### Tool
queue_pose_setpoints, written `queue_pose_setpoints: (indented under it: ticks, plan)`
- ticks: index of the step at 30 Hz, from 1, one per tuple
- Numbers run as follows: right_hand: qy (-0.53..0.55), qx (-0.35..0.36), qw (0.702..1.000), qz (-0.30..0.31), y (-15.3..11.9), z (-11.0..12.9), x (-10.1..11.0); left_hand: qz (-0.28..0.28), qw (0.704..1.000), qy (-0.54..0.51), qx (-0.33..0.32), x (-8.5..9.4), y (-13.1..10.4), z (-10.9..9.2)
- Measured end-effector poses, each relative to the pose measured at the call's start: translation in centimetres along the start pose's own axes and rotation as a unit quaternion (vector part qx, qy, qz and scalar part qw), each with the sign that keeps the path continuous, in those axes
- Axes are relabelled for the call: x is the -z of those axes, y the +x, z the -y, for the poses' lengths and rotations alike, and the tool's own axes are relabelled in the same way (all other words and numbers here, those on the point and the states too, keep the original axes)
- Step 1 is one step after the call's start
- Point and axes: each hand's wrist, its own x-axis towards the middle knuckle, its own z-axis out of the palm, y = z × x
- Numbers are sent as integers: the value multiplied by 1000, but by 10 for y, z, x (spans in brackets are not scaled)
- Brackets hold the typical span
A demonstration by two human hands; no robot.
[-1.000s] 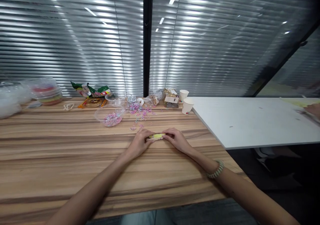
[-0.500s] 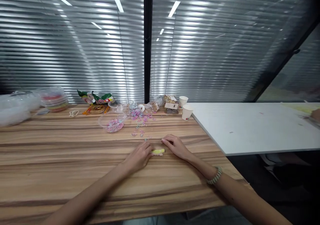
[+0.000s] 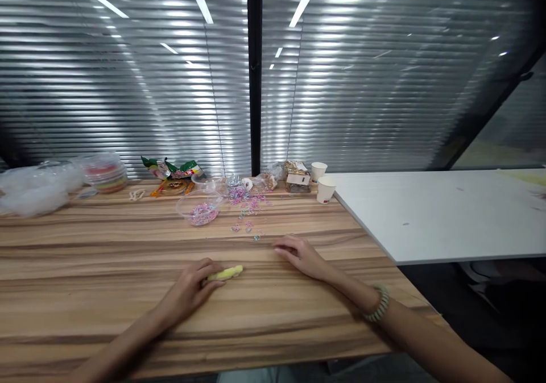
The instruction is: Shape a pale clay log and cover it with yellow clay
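Note:
My left hand (image 3: 190,288) rests on the wooden table (image 3: 106,269) with its fingers closed on one end of a small yellow object (image 3: 226,273) that lies flat on the wood. My right hand (image 3: 301,254) lies on the table to the right of it, fingers loosely curled, holding nothing, a bead bracelet (image 3: 377,305) on its wrist. Scattered pastel paper clips (image 3: 249,207) lie just beyond the right hand. A clear bowl (image 3: 200,207) with more clips stands behind the left hand.
At the back edge are snack bags (image 3: 170,170), two paper cups (image 3: 323,183), a small box (image 3: 297,182), stacked clear containers (image 3: 104,174) and a plastic bag (image 3: 36,190). A white table (image 3: 439,212) adjoins on the right. Blinds fill the wall behind.
Both hands held the yellow object together one second ago. The right hand let go, and the left hand has drawn the object to the left and nearer to me.

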Motion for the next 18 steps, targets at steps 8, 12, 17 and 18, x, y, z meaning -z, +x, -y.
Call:
queue_pose_setpoints:
  ticks: [8, 12, 17, 18]
  plan:
    - [39, 67, 994, 79, -3, 16, -9, 9, 995, -99, -8, -33, 47, -46]
    - [7, 24, 999, 33, -2, 6, -5, -28, 996, -68, 44, -31, 39, -22]
    - [0, 10, 1000, 11, -1, 1, -6, -42, 983, 66, 167, 29, -8, 53]
    - [1, 11, 1000, 12, -1, 1, -6, -56, 975, 92, 195, 48, -21, 67]
